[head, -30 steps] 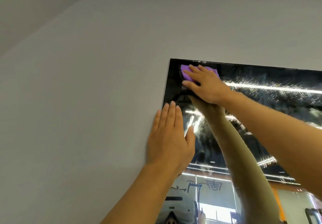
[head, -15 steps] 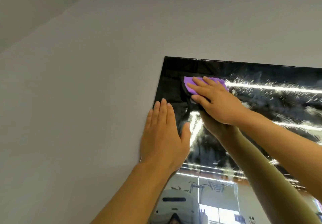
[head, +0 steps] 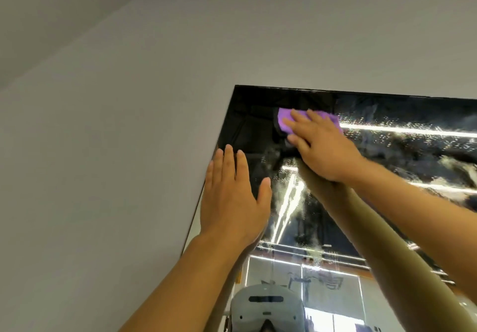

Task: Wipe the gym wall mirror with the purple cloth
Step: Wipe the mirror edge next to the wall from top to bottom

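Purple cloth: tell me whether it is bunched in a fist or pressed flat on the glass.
Pressed flat. The right hand lies on the purple cloth with straight fingers, holding it against the mirror near its top left corner.

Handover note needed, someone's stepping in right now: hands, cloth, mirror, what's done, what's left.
Right hand: fingers straight, pressing the purple cloth flat on the mirror near its top left corner.
Left hand: open, palm flat across the mirror's left edge, bracing; holds nothing.
Done: the glass at the top left corner looks dark and free of speckles, so it seems wiped.
Left: speckles and streaks show right of the cloth and below it, between the hands. The lower mirror is partly hidden by the arms, so its state is unclear. I'd work rightward, then down.
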